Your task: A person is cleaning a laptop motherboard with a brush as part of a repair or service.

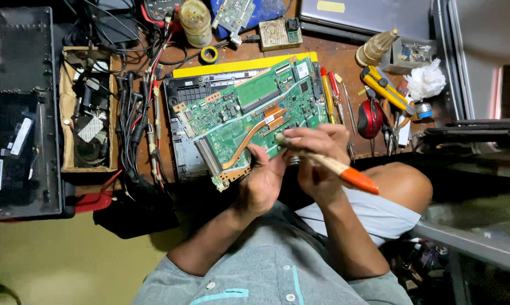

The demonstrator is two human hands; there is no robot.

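A green laptop circuit board (249,113) with a copper heat pipe lies tilted over the open black laptop base (181,130). My left hand (261,179) grips the board's near edge, thumb up against it. My right hand (317,155) is closed around a brush with a wooden shaft and an orange handle end (353,178). The brush's bristle tip (279,139) rests at the board's near right edge, between both hands.
Screwdrivers (331,93), a yellow utility knife (382,87), a red mouse (370,117) and white tissue (426,81) lie right of the board. A cardboard tray with fans (88,113) and black probe cables (133,124) sit left. A laptop lid (18,113) lies far left.
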